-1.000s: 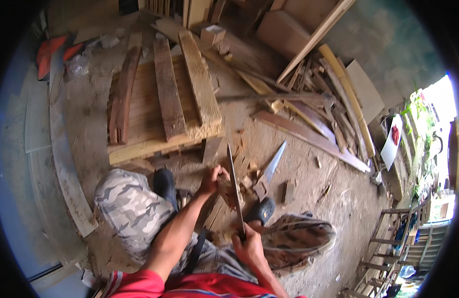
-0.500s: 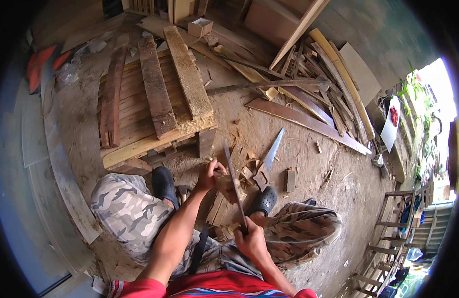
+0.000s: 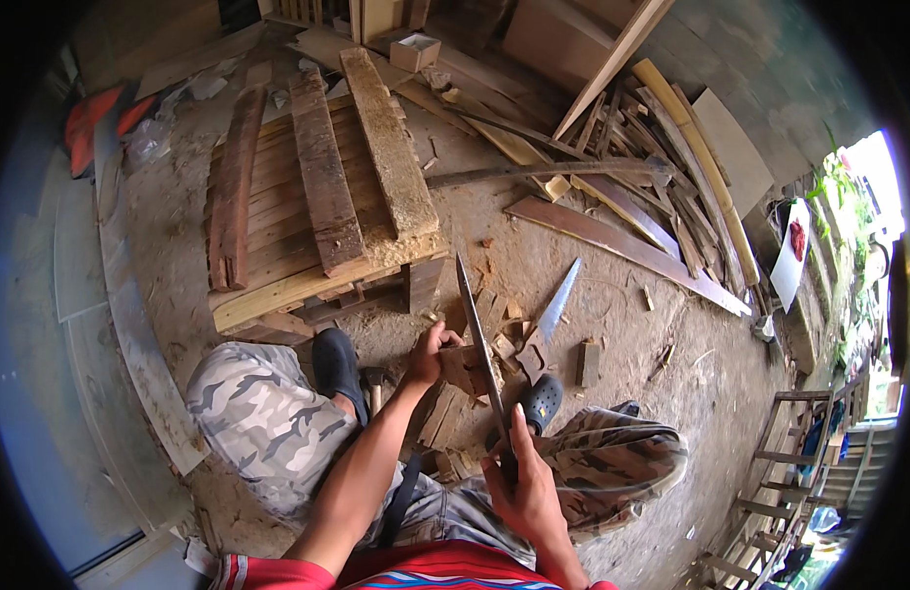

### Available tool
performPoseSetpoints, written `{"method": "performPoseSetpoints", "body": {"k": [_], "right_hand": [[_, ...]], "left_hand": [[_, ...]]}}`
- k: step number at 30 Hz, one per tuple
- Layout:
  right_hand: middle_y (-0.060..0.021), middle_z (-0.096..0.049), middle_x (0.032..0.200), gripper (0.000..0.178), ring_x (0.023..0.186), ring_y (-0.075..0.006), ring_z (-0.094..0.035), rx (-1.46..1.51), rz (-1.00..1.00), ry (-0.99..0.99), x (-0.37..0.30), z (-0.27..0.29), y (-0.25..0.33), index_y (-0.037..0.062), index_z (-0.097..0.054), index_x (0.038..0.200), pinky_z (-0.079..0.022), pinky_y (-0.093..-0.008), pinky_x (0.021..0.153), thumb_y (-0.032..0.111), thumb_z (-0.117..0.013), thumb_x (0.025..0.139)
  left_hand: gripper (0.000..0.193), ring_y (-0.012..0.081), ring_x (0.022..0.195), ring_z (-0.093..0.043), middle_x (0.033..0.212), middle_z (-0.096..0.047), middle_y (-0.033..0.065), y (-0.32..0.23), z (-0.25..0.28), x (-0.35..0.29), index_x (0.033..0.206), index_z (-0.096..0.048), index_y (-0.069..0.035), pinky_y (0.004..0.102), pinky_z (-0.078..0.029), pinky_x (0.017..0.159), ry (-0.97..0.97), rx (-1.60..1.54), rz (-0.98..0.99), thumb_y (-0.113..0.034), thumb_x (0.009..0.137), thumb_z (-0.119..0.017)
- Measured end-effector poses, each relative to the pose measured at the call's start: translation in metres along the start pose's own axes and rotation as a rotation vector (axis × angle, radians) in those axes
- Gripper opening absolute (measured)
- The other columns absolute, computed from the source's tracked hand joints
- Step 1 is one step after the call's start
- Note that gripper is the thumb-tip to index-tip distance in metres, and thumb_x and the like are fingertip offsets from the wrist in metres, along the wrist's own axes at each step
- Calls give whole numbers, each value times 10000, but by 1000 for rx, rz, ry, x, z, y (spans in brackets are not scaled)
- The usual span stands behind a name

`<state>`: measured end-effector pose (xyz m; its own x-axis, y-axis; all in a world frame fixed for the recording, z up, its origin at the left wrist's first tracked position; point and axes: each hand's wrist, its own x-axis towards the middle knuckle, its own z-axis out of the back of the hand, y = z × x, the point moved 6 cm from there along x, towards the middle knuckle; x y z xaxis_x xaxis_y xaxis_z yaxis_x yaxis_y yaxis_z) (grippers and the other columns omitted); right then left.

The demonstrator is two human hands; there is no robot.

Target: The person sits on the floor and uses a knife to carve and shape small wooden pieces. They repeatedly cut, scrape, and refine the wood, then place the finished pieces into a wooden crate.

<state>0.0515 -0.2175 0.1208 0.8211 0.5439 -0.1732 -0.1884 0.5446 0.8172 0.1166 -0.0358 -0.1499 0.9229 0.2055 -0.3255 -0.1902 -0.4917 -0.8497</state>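
Observation:
My left hand (image 3: 431, 354) grips a short brown wood block (image 3: 463, 373), its fingers closed round the block's left side. In my right hand (image 3: 525, 494) is a machete (image 3: 480, 339), a long dark blade tapering to a point, held by the handle end. The blade slants up past the block's right side; whether it touches the wood I cannot tell. Just beyond, a handsaw (image 3: 552, 311) with a wooden handle lies on the ground. Wood offcuts (image 3: 442, 417) lie below the block, between my feet. A hammer (image 3: 375, 391) rests by my left shoe.
Ahead on the left stands a low slatted wooden platform (image 3: 276, 221) carrying three thick planks. A long flat board (image 3: 622, 254) and a heap of scrap wood (image 3: 686, 202) lie to the right. A small upright block (image 3: 588, 364) is near my right shoe (image 3: 543, 403).
The machete has shifted a little right, and more of its blade shows. The wood block has turned in my left hand, showing a flatter face. The whole view has moved slightly.

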Motion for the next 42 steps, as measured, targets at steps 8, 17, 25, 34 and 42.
{"method": "performPoseSetpoints", "body": {"k": [8,17,25,34,42], "right_hand": [[-197,-602,821,668,716,-389,-621,-57,96,-1,3,0,-1,66,-401,1514,-510,-434,666,18,-646,894],[-178,-569,756,700,647,-338,-615,-98,155,-32,-6,23,41,77,-384,1526,-506,-418,618,-3,-636,879],[-246,-600,822,698,729,-426,-637,-112,129,95,29,-15,15,133,-353,1551,-503,-497,684,11,-579,902],[-229,-595,797,678,665,-337,-629,-86,37,42,29,-3,7,103,-376,1538,-511,-355,669,6,-598,905],[-218,-592,776,693,681,-398,-637,-90,73,15,10,13,33,102,-388,1531,-520,-443,666,-2,-606,880]], "left_hand": [[646,150,713,-527,716,-600,37,0,5,-2,803,-640,-14,325,-415,736,-61,106,-123,-477,1035,-254],[674,212,823,-624,821,-683,111,-57,-11,-10,867,-685,13,350,-455,817,37,274,-169,-487,1040,-267],[614,261,1079,-649,1079,-718,159,-41,39,-3,1078,-692,38,393,-450,1003,-197,152,-28,-406,1062,-267],[555,152,839,-666,968,-708,54,1,7,5,1137,-652,-32,319,-534,807,-32,-166,-36,-477,1066,-328],[654,122,699,-558,735,-633,33,-36,-12,-5,821,-650,-16,314,-447,691,-93,-72,-147,-492,1053,-267]]}}
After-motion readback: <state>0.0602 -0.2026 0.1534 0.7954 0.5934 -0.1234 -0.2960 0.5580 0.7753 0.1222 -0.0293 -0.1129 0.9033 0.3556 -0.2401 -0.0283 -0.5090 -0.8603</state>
